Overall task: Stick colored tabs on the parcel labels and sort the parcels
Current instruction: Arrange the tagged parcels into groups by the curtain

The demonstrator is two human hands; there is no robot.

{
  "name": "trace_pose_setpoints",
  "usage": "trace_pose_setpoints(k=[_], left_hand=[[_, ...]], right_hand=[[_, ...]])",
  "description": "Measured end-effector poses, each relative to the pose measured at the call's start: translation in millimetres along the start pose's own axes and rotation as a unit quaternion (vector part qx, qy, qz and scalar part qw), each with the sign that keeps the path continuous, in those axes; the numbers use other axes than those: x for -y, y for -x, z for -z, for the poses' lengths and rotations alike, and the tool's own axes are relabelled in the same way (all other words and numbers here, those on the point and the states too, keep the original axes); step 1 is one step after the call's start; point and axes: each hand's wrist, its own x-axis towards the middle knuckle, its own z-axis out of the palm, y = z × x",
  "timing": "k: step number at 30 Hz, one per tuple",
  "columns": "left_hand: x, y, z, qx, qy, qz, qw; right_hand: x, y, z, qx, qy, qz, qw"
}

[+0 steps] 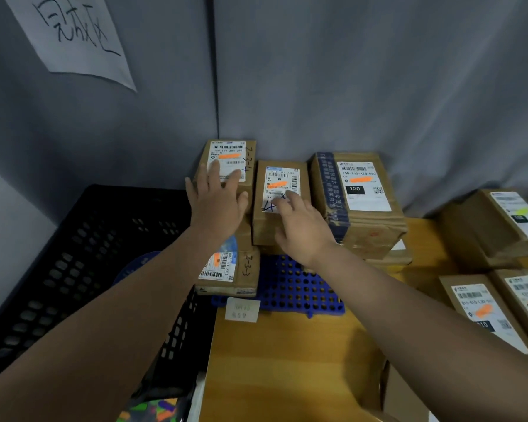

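I see left hand (217, 205) flat on top parcel (250, 166) marked 2-3-4, stacked at back-left of blue perforated tray (299, 287); fingers spread, released, gripping nothing. Right hand (302, 226) on middle parcel (264, 226), at tray's back edge; fingertips touch its label (282, 178), fingers loose, not clenched. Orange tab (277, 184) already on that label. "150" parcel (360, 193) sits at tray's back-right.

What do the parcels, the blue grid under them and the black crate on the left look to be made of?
Parcels: brown cardboard, matte, with creased, dented edges.
Blue grid: probably moulded plastic, going by its even colour, regular holes and slight sheen.
Black crate: probably rigid plastic too, with a perforated lattice wall and a dull finish.
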Motion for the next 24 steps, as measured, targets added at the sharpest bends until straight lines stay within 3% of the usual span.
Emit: trace_pose_setpoints(k=[5, 13, 24], left_hand=[[-27.8, 17.5, 5.2, -0.070, 0.024, -0.052, 0.996], [-115.4, 59.6, 4.8, -0.095, 0.120, -0.102, 0.983], [-273.7, 129.3, -37.3, -0.038, 0.131, -0.108, 0.985]], right_hand=[[-3.0, 25.8, 14.7, -0.084, -0.023, 0.065, 0.994], [-62.1, 86.4, 33.1, -0.163, -0.036, 0.051, 0.985], [-210.4, 200.0, 56.7, -0.111, -0.038, -0.030, 0.993]])
